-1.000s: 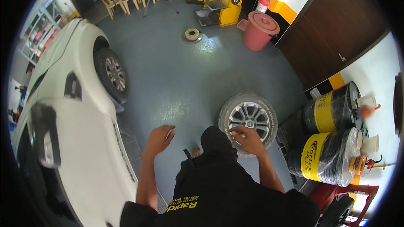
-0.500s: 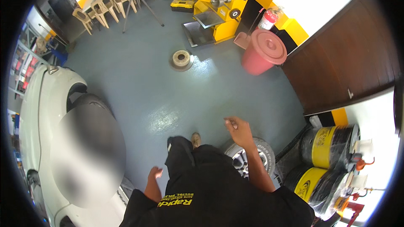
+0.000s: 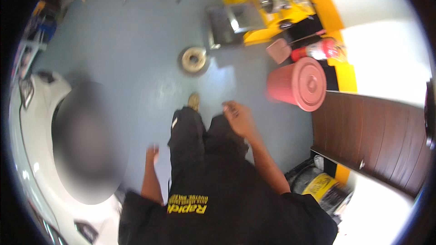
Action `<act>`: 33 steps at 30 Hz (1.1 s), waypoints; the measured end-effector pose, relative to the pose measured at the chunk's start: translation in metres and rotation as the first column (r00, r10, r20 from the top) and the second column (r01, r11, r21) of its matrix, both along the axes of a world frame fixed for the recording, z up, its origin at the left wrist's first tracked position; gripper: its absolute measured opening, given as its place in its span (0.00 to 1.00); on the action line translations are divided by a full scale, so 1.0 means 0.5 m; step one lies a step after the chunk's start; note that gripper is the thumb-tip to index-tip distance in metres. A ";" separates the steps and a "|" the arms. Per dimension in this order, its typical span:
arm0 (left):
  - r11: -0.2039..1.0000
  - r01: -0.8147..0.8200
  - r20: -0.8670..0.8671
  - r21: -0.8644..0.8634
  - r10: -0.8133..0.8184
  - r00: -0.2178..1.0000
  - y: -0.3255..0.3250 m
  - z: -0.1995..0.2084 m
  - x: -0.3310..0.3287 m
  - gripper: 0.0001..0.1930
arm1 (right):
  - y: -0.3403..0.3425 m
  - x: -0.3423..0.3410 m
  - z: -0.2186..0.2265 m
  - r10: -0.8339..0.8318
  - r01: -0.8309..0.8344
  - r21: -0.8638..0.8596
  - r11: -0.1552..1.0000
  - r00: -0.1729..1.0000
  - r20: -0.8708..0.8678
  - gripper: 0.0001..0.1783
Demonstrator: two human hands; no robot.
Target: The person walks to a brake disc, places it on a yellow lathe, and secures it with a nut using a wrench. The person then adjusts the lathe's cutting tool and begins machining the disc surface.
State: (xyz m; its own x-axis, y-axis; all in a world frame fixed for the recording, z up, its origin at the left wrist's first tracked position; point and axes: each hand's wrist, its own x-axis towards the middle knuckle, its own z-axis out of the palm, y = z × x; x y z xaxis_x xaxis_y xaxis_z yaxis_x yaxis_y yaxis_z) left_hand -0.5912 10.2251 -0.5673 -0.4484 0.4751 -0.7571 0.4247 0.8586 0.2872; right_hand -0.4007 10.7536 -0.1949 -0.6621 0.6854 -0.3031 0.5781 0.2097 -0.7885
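My right hand [image 3: 238, 119] hangs in front of my right thigh with its fingers curled in. Dark marks show at the fingers, and what they hold, if anything, is hidden. Lower and to the left, my left hand [image 3: 153, 153] hangs beside my left leg, smeared by motion. I see neither hand touching anything around it. Ahead on the floor lies a brake disc [image 3: 194, 59] with a pale raised hub and a dark rim. One tan shoe [image 3: 194, 101] of mine shows between it and my dark trousers.
A pink lidded bin [image 3: 290, 84], a dustpan [image 3: 279, 51] and a red fire extinguisher [image 3: 318, 50] stand at the right. Beyond is a yellow machine [image 3: 270, 7] with metal trays. A white car [image 3: 36, 127] lines the left; a black and yellow drum [image 3: 320, 188] is at lower right.
I have stepped forward and turned right. The brake disc and bin are nearer, and the wheel by my right arm has gone from sight. Both hands have swung a little.
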 end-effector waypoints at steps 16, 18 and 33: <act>0.847 -0.470 0.127 0.246 0.453 0.882 1.390 -0.497 -0.189 0.28 | 0.602 -0.325 -0.924 -0.228 0.361 -0.545 0.757 0.927 0.297 0.14; 0.873 -0.445 0.066 0.201 0.442 0.895 1.447 -0.646 -0.201 0.34 | 0.608 -0.305 -0.946 -0.169 0.351 -0.595 0.723 0.925 0.340 0.14; 0.601 -0.797 0.009 -0.053 0.799 0.602 1.536 -0.935 -0.315 0.56 | 0.720 -0.394 -0.994 -0.168 0.474 -0.574 0.668 0.847 0.504 0.13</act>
State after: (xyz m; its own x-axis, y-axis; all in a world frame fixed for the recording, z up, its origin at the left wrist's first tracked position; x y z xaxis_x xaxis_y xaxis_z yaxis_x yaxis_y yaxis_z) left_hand -0.7485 10.9931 -1.0351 -0.6125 -0.0910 -0.7852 -0.4428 0.8624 0.2454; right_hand -0.5978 11.1135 -0.6917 -0.1636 0.3491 -0.9227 0.7786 -0.5286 -0.3381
